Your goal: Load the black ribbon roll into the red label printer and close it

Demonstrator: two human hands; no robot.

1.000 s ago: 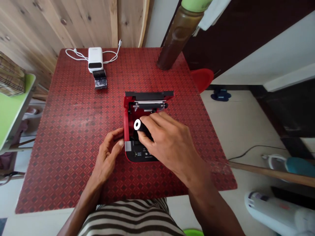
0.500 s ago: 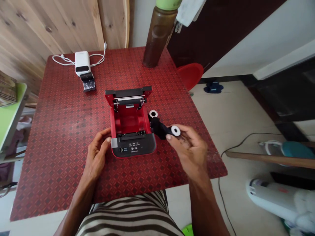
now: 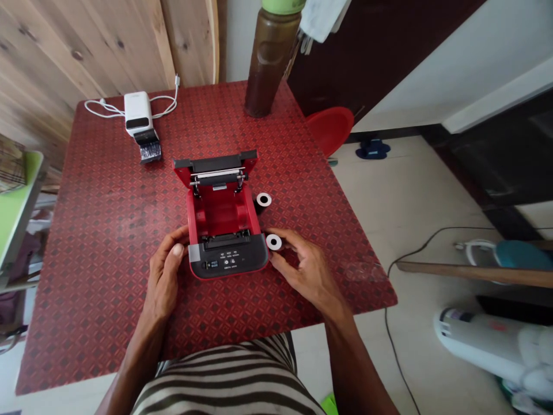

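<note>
A red and black label printer [image 3: 228, 259] stands on the table with its lid [image 3: 216, 164] raised; the red compartment inside holds nothing. My left hand [image 3: 166, 271] rests at the printer's left side, fingertips against it and thumb held apart. On the right, my right hand [image 3: 309, 271] has thumb and fingers around a small spool with a white core [image 3: 279, 242], close against the printer's right front corner. A second white-cored black ribbon spool [image 3: 264, 200] lies behind it, beside the printer. The black ribbon between the spools is mostly hidden.
The printer stands on a table with a red patterned cover [image 3: 108, 230]. A white power bank [image 3: 138, 109] with a white cable and black strip lies at the back left. A tall brown bottle [image 3: 270, 63] stands at the back edge. A red stool [image 3: 330, 132] is beyond the right edge.
My right hand has moved left and slightly down, bringing the held spool beside the printer's front corner. My left thumb has come off the printer's corner. The view has shifted slightly.
</note>
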